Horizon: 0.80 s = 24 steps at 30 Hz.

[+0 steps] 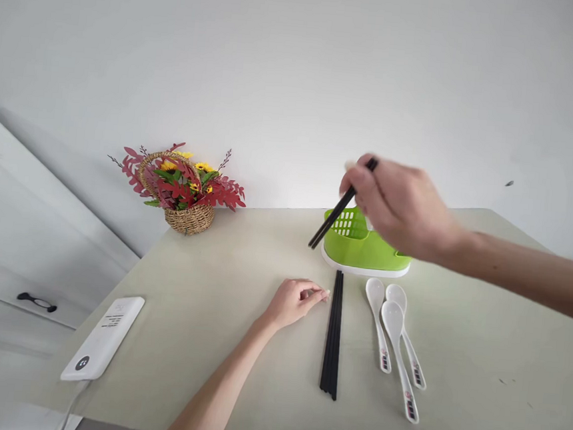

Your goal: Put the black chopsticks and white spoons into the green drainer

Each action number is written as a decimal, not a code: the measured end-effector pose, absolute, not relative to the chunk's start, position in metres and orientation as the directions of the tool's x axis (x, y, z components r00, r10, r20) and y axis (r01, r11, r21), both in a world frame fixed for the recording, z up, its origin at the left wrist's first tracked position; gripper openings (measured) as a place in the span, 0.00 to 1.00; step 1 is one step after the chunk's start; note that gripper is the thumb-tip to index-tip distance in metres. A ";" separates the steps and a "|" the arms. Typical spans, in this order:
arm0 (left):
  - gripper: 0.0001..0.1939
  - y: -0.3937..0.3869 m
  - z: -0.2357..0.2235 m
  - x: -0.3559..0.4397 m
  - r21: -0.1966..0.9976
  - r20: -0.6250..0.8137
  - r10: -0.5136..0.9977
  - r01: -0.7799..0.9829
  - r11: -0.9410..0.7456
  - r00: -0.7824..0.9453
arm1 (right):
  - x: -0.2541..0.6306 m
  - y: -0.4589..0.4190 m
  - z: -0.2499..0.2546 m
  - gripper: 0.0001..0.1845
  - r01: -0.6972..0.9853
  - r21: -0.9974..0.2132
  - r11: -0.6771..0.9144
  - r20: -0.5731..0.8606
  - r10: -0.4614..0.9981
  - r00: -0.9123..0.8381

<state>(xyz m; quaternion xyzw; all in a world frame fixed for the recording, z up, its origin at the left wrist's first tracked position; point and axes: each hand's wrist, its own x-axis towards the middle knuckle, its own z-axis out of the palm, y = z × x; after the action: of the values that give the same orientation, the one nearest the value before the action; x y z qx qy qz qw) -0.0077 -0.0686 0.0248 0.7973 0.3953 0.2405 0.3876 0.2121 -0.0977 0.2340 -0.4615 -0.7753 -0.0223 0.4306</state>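
Observation:
My right hand (400, 208) is raised above the table and pinches a pair of black chopsticks (340, 206) that slant down to the left, in front of a green slotted cutlery holder (358, 247) on a white base. My left hand (296, 301) rests on the table with its fingers curled, fingertips touching the upper end of a bundle of black chopsticks (333, 336) lying flat. Three white spoons (393, 341) lie side by side to the right of that bundle, bowls toward the holder.
A wicker basket of red leaves and yellow flowers (186, 189) stands at the back left by the wall. A white power bank (104, 337) with a cable lies near the table's left edge. A white cabinet with a dark handle (37, 301) is beyond that edge.

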 end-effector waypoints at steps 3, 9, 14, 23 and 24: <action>0.24 -0.070 0.027 -0.006 0.781 0.071 0.826 0.484 -0.395 0.559 | 0.221 -0.083 0.252 0.26 0.775 -0.382 0.504 0.772 0.635 -0.033; 0.24 -0.070 0.022 -0.006 0.778 0.072 0.824 0.485 -0.399 0.563 | 0.244 -0.059 0.249 0.21 0.809 -0.442 0.387 0.742 0.664 0.088; 0.19 -0.072 0.023 -0.007 0.837 0.063 0.835 0.426 -0.343 0.547 | 0.257 -0.045 0.237 0.21 0.830 -0.448 0.333 0.713 0.692 0.107; 0.22 -0.074 0.027 -0.010 0.959 0.039 0.869 0.227 -0.172 0.494 | 0.268 -0.021 0.215 0.26 0.824 -0.506 0.254 0.582 0.806 0.109; 0.23 -0.073 0.026 -0.010 0.969 0.030 0.868 0.199 -0.147 0.495 | 0.269 -0.016 0.212 0.28 0.825 -0.510 0.245 0.560 0.822 0.102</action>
<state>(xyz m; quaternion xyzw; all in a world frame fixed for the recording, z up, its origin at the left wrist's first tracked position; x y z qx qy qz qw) -0.0101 -0.0728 0.0261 0.6871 0.3885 0.3186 0.5249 0.2693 -0.0161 0.2120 -0.6146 -0.6700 -0.0015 0.4164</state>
